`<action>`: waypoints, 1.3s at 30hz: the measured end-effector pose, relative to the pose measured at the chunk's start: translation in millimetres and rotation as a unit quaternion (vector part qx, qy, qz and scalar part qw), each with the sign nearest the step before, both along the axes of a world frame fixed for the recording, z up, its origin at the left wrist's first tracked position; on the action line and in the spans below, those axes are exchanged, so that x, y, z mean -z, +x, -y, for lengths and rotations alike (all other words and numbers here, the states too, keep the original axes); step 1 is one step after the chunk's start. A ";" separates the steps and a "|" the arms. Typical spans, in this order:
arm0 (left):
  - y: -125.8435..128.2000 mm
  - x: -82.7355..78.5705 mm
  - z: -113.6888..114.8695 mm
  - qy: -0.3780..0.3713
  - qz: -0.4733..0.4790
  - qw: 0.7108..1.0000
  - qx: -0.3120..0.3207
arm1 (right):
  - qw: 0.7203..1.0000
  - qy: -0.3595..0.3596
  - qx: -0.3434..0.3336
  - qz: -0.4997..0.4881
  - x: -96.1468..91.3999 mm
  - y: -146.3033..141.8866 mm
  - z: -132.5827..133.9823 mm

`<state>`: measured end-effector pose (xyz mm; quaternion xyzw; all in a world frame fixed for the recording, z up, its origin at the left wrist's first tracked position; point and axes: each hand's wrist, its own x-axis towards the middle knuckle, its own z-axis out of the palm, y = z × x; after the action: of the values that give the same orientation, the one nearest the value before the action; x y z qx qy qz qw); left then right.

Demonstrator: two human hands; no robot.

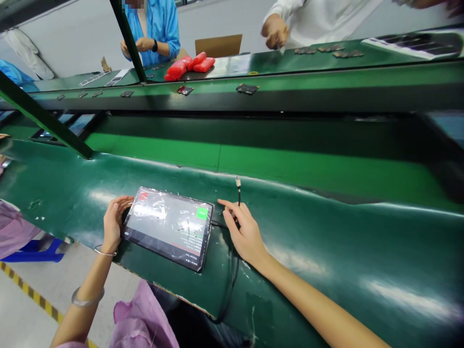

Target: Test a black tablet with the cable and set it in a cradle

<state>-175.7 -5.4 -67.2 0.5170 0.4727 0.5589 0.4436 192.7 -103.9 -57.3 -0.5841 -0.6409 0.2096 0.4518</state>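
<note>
A tablet (166,227) in clear film lies on the green bench, turned at an angle. Its lit screen shows a green box, a red mark and small text. My left hand (113,223) grips the tablet's left edge, fingertips partly hidden behind it. Beside its right edge is my right hand (244,232), index finger pointing left and the other fingers curled around a black cable (234,270). One cable end enters the tablet's right side. A pale plug (238,182) on a black lead sticks out beyond my right hand.
Beyond the bench (326,251) runs a green conveyor (181,147). A raised shelf carries dark flat parts (247,89) and red bags (192,65). Green posts (47,116) slant at left. Across the line, two people work, one in a blue jacket (159,29), one in white.
</note>
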 end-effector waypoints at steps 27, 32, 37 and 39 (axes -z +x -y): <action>1.5 -2.2 0.9 -0.005 -0.012 1.000 -0.001 | 0.952 0.145 -0.175 0.206 4.3 -4.0 7.5; 1.7 -3.3 1.1 -0.005 -0.012 1.000 0.000 | 0.958 0.147 -0.162 0.182 5.3 -3.7 7.4; 1.7 -4.0 1.2 -0.002 -0.013 1.000 0.003 | 0.965 0.135 -0.153 0.165 2.3 -3.6 7.0; 1.6 -3.9 1.2 -0.002 -0.013 1.000 0.004 | 0.968 0.125 -0.147 0.159 2.1 -3.3 7.0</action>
<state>-174.1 -6.5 -63.2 0.5252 0.4776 0.5494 0.4407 189.4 -110.9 -59.4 -0.4478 -0.8046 0.0964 0.3780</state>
